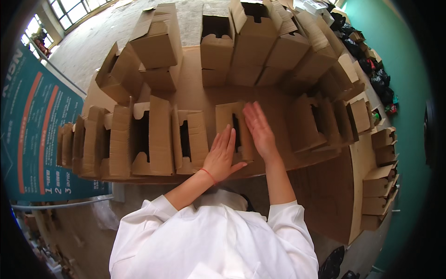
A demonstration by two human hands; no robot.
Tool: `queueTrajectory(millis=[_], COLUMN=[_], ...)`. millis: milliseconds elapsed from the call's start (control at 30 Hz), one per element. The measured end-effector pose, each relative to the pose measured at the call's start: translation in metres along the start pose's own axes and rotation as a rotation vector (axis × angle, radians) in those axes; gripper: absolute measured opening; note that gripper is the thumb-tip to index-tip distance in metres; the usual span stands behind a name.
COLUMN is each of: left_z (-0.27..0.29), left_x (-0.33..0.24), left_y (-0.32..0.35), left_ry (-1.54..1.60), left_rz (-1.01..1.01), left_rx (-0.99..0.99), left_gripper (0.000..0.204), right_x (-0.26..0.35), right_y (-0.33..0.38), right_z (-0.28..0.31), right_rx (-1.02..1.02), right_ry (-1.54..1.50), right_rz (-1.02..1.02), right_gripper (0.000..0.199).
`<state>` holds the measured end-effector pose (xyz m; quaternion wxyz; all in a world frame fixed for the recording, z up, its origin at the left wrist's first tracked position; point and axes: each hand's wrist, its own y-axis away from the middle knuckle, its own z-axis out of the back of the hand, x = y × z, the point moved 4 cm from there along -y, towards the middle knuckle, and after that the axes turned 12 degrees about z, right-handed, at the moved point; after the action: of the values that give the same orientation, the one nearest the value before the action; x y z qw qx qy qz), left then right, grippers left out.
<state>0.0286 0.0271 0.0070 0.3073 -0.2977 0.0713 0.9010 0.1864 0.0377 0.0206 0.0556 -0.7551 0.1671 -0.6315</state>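
A small open cardboard box stands upright in front of me at the table's near edge, with a dark slot in its top. My left hand lies over its near left part, fingers stretched out and thumb pointing right; a red cord circles the wrist. My right hand is held flat along the box's right side, its fingers straight. Whether the palms press on the cardboard I cannot tell. Just left stands another open box, with a taller one beyond it.
More open boxes line the near left edge. Larger boxes stand along the far side, and others are grouped on the right. A teal printed banner rises at the left. Black bags lie by the green wall.
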Motion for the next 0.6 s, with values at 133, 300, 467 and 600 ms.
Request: queueTrajectory(millis=[133,300,467,600], left_z=[0.008,0.08,0.121,0.143], left_x=[-0.017,-0.005,0.016,0.032], left_y=[0.005,0.051,0.095,0.12], left_ry=[0.277,0.321,0.336,0.254], left_rz=[-0.025,-0.137,-0.216,-0.092], left_rx=[-0.141,-0.237,-0.416,-0.59], left_gripper=[0.1,0.084,0.067,0.056], right_x=[-0.018,-0.055,-0.089,-0.099], right_y=[0.021,0.047,0.058,0.055], right_z=[0.016,0.056,0.031,0.007], right_rx=[0.158,-0.19,-0.195,-0.206], right_ry=[1.072,0.084,-0.029,-0.015], right_rz=[0.138,-0.454,-0.745,-0.727], right_gripper=[0.068,0.07,0.072,0.079])
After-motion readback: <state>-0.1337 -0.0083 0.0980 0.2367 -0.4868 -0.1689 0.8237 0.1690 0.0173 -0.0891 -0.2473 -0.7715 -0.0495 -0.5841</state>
